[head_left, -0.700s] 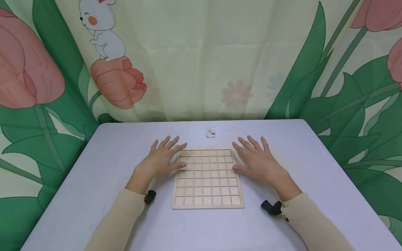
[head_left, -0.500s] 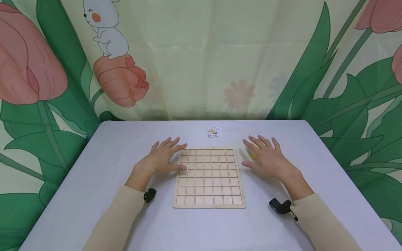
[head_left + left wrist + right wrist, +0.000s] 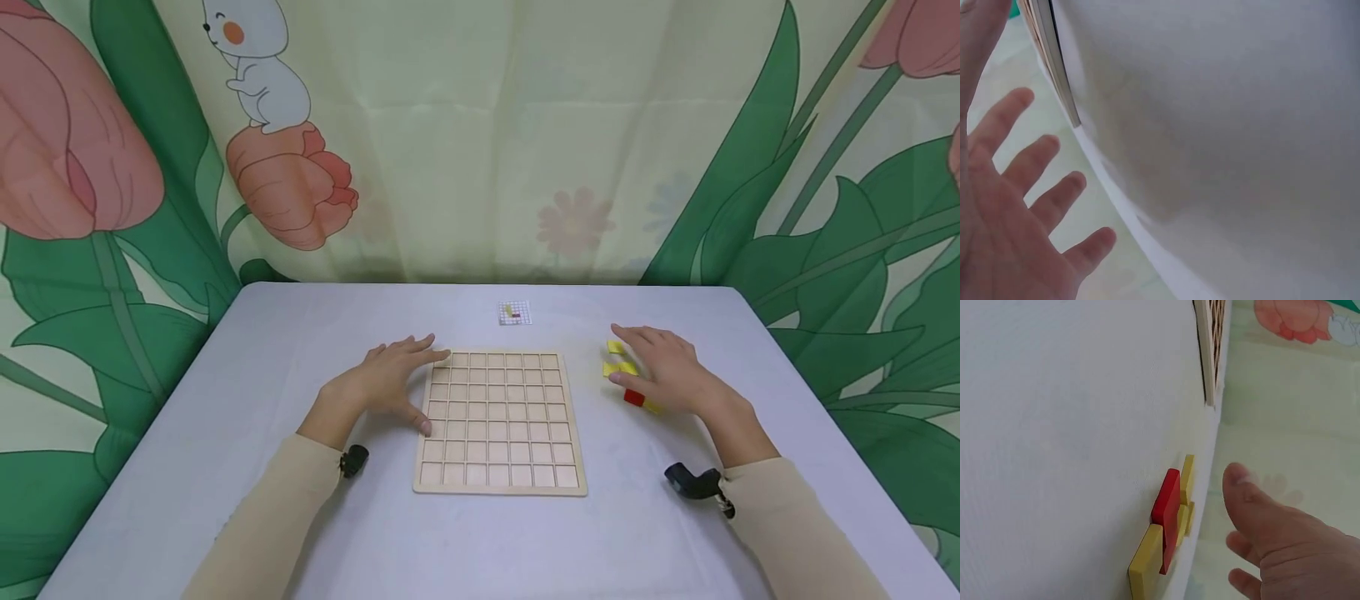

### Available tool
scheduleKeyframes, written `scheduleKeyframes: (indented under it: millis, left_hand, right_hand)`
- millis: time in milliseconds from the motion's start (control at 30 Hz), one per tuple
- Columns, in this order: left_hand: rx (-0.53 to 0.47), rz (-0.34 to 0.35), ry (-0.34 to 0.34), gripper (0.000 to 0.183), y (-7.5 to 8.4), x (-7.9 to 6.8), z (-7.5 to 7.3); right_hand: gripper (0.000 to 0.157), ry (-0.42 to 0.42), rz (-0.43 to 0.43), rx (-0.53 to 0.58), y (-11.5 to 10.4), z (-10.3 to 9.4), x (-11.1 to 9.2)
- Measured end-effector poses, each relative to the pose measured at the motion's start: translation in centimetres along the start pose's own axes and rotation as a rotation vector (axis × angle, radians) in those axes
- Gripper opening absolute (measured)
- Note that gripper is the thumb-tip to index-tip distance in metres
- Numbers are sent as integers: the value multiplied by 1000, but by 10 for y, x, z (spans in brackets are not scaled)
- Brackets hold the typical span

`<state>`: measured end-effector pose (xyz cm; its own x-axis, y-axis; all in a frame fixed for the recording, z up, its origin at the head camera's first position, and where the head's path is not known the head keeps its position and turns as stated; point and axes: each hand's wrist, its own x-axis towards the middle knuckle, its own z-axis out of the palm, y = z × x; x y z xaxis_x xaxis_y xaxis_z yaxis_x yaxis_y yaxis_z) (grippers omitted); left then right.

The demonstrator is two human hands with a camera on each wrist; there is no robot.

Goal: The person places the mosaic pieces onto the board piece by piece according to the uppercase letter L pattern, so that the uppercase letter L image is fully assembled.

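Observation:
A square wooden grid board (image 3: 498,408) lies on the table in the head view. My left hand (image 3: 382,379) is spread along its left side, index fingertip by the far left corner and thumb by the left edge. To the board's right, my right hand (image 3: 671,371) hovers over a cluster of flat tiles with relaxed fingers, holding none. A red tile (image 3: 634,397) and yellow tiles (image 3: 615,347) peek out from under it; the hand hides part of the cluster. The right wrist view shows a yellow tile (image 3: 1146,565) beside the red one, with the thumb (image 3: 1241,487) apart from them.
Behind the board lies a small card (image 3: 514,313) printed with a grid and coloured squares. The white-covered table (image 3: 495,542) ends at the back against a curtain (image 3: 450,167) printed with tulips and a rabbit. A black wrist camera (image 3: 693,483) sits at the right cuff.
My right hand has moved right, from the board's right edge to the tiles, and more of them now show. My left thumb has shifted nearer along the board's left edge.

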<state>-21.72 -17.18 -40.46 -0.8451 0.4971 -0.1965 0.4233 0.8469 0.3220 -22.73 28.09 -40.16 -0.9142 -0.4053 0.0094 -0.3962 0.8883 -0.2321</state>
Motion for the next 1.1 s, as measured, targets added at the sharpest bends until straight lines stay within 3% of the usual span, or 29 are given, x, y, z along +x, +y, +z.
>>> scheduleKeyframes:
  millis: [333, 567, 1100]
  left_hand:
    - [-8, 7, -110, 117, -1, -2, 0]
    - [5, 28, -87, 116, 2, 6, 2]
    - [8, -35, -90, 116, 6, 23, 2]
  right_hand:
    - [78, -51, -4, 126, 13, 1, 3]
    - [82, -71, 35, 192, 25, 7, 6]
    - [74, -75, 70, 251, 29, 9, 12]
